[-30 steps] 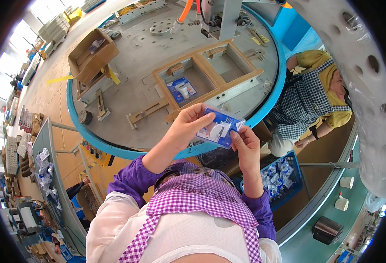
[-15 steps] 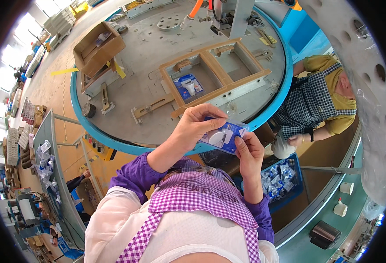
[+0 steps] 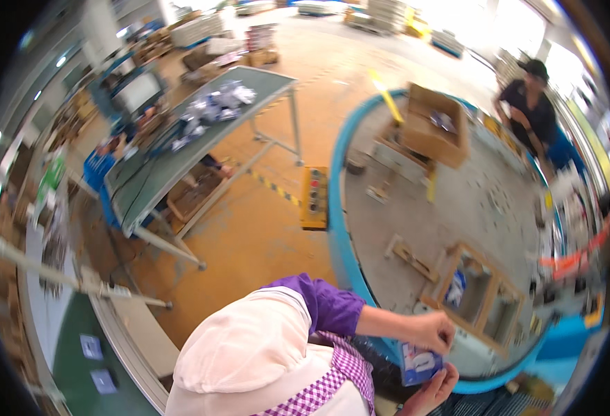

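A: Far left?
B: We have two small flat packets (image 3: pixel 91 347) on a dark green surface (image 3: pixel 76 381), near each other but apart.

A: Next?
B: Green bench (image 3: pixel 138 187), slanted across our view. Heap of white-and-blue packets (image 3: pixel 215 104) toward its far end, close to the edge. Person in blue (image 3: pixel 99 170) at its left side.

A: Room between bench and round table?
B: We get a broad strip of orange floor (image 3: pixel 270 246). Yellow button box (image 3: pixel 314 197) narrows it, right beside the blue rim (image 3: pixel 346 243).

A: Our blister packet?
B: Blister packet (image 3: pixel 420 365) is tilted, in front of the near rim. Left hand (image 3: pixel 431 331): fingers curled at its upper edge; we can't tell through the blur whether they pinch it. Right hand (image 3: pixel 435 392): thumb and fingers closed on its lower right edge.

A: Tabletop?
B: Brown carton (image 3: pixel 433 132) by the rim at the far left. We see grey top (image 3: pixel 388 222) from there to the wooden frame (image 3: pixel 486 308), with a clamp bar (image 3: pixel 414 261) jutting into that space. Blue packet (image 3: pixel 455 288) lies in the frame's left compartment, inside the rails.

A: Far side?
B: Person in dark clothes (image 3: pixel 539 118), just beyond the rim, well apart from our hands.
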`<move>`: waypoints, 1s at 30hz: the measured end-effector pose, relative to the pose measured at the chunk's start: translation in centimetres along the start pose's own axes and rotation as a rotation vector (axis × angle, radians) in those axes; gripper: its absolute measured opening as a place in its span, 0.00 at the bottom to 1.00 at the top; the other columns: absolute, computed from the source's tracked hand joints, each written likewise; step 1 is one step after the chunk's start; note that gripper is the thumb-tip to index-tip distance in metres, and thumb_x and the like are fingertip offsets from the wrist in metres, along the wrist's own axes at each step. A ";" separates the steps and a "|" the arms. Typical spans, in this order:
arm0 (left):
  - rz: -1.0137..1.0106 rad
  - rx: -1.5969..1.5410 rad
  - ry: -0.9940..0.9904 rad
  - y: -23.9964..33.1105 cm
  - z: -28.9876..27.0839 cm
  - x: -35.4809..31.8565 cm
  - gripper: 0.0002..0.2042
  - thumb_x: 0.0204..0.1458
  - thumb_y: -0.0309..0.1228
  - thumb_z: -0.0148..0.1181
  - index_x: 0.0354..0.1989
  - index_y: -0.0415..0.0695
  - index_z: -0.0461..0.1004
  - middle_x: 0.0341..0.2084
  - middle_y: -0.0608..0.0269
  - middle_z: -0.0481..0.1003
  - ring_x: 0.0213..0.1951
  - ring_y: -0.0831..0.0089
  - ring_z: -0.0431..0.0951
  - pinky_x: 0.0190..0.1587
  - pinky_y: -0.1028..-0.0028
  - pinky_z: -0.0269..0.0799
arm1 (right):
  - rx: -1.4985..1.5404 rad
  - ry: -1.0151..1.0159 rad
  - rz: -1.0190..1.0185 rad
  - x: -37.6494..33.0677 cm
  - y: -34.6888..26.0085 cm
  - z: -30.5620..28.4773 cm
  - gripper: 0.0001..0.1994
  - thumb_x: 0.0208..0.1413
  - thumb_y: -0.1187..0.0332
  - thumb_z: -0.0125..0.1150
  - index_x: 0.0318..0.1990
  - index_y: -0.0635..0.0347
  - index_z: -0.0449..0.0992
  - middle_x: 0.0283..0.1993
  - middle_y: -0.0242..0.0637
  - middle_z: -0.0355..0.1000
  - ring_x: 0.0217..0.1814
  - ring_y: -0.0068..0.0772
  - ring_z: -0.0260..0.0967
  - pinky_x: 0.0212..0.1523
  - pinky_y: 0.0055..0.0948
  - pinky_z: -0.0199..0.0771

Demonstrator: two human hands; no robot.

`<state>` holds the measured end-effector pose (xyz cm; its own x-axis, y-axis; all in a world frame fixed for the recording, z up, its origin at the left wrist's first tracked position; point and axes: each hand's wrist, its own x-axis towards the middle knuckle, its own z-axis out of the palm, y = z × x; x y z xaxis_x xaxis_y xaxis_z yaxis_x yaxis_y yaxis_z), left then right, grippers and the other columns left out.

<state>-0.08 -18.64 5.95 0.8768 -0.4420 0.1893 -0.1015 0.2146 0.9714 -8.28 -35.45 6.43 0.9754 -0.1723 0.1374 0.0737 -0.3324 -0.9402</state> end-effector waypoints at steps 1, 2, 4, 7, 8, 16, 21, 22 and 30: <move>-0.017 0.015 0.020 0.1 0.2 -0.8 0.05 0.38 0.25 0.60 0.23 0.37 0.72 0.18 0.62 0.73 0.24 0.78 0.72 0.27 0.76 0.67 | -0.003 -0.063 -0.005 0.7 -0.8 0.1 0.12 0.56 0.65 0.56 0.43 0.62 0.71 0.35 0.40 0.69 0.35 0.29 0.63 0.39 0.30 0.66; 0.032 0.148 0.065 -1.1 0.5 -1.3 0.05 0.39 0.25 0.60 0.23 0.37 0.71 0.19 0.62 0.73 0.24 0.75 0.72 0.27 0.75 0.67 | -0.011 -0.124 -0.007 1.2 -1.2 0.4 0.12 0.55 0.64 0.56 0.41 0.63 0.71 0.32 0.38 0.69 0.33 0.27 0.63 0.36 0.28 0.66; -0.008 0.121 0.088 -0.8 0.1 -3.0 0.07 0.40 0.28 0.61 0.24 0.38 0.72 0.20 0.61 0.73 0.25 0.74 0.73 0.27 0.74 0.68 | -0.023 -0.329 -0.095 2.4 -1.0 1.4 0.09 0.55 0.66 0.57 0.34 0.64 0.71 0.29 0.35 0.69 0.30 0.24 0.63 0.32 0.25 0.66; -0.049 0.067 0.237 -0.7 -0.5 -5.1 0.08 0.40 0.28 0.62 0.25 0.36 0.72 0.21 0.61 0.74 0.25 0.75 0.73 0.27 0.75 0.68 | -0.020 -0.416 -0.095 2.8 -1.9 3.0 0.08 0.54 0.68 0.58 0.31 0.65 0.72 0.28 0.35 0.69 0.30 0.23 0.64 0.32 0.24 0.67; -0.131 -0.028 0.276 -0.7 -0.6 -5.7 0.09 0.40 0.29 0.62 0.25 0.36 0.71 0.21 0.61 0.74 0.25 0.75 0.73 0.28 0.76 0.68 | 0.010 -0.449 -0.084 2.8 -2.3 3.4 0.08 0.54 0.68 0.58 0.32 0.66 0.72 0.29 0.36 0.69 0.31 0.23 0.64 0.32 0.24 0.67; -0.404 -0.538 0.438 -1.3 -0.7 -9.8 0.11 0.41 0.31 0.65 0.29 0.39 0.73 0.25 0.65 0.72 0.28 0.77 0.71 0.28 0.78 0.67 | 0.022 -0.641 0.117 2.6 -3.6 5.3 0.09 0.53 0.68 0.59 0.31 0.66 0.74 0.29 0.33 0.70 0.30 0.22 0.63 0.33 0.21 0.66; -0.408 -0.669 0.490 -0.6 -0.4 -11.0 0.09 0.40 0.28 0.67 0.27 0.40 0.74 0.22 0.66 0.73 0.26 0.74 0.72 0.29 0.74 0.70 | 0.032 -0.675 0.136 2.4 -3.3 5.6 0.08 0.53 0.68 0.59 0.31 0.66 0.74 0.28 0.31 0.69 0.30 0.21 0.62 0.32 0.20 0.65; -0.411 -0.651 0.514 -0.9 -0.3 -11.2 0.09 0.40 0.28 0.67 0.28 0.41 0.74 0.22 0.66 0.72 0.27 0.75 0.72 0.29 0.73 0.70 | 0.032 -0.686 0.154 2.5 -3.1 5.6 0.08 0.53 0.68 0.59 0.31 0.65 0.74 0.28 0.30 0.69 0.30 0.20 0.62 0.32 0.20 0.65; -0.273 -0.629 0.485 -3.4 0.0 -11.8 0.09 0.41 0.28 0.67 0.29 0.42 0.74 0.23 0.68 0.71 0.28 0.76 0.71 0.28 0.75 0.68 | 0.067 -0.783 0.260 1.1 -4.9 6.1 0.08 0.54 0.67 0.57 0.31 0.65 0.73 0.27 0.29 0.68 0.30 0.19 0.61 0.32 0.19 0.63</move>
<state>-10.13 -14.17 0.43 0.9519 -0.1563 -0.2637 0.2989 0.6638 0.6856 -6.33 -28.37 9.34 0.8234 0.4682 -0.3208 -0.1862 -0.3111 -0.9320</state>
